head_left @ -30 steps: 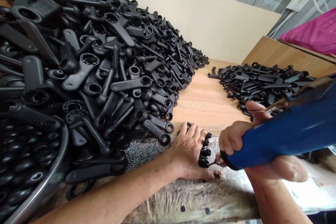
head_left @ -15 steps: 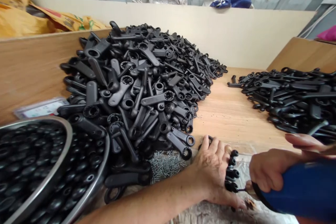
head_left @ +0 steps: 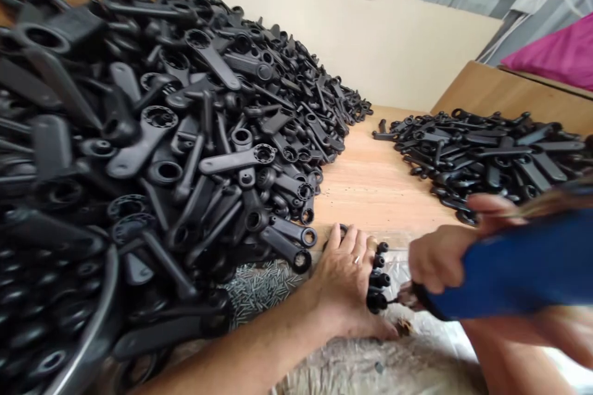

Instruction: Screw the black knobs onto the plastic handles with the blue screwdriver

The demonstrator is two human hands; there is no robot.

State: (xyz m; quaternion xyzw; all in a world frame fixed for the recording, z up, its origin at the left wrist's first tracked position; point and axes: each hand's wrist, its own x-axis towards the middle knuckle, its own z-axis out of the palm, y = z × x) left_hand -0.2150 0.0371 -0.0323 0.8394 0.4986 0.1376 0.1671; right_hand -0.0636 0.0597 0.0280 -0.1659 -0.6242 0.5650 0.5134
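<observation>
While no writing shows, left hand [head_left: 345,271] steadies black parts [head_left: 377,278].

Big pile [head_left: 185,123] left, small pile [head_left: 486,154] right (apart)

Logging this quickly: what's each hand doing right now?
Left hand: closed on a row of black knobs.
Right hand: closed around the blue tool.

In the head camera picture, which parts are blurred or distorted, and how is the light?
Head view: the blue tool in the right hand and the big heap of black parts at the left edge are smeared by motion blur; the left hand and the smaller heap are sharper. Straight edges bend towards the corners, a wide-lens effect. The light is soft and even, without hard shadows or glare.
</observation>
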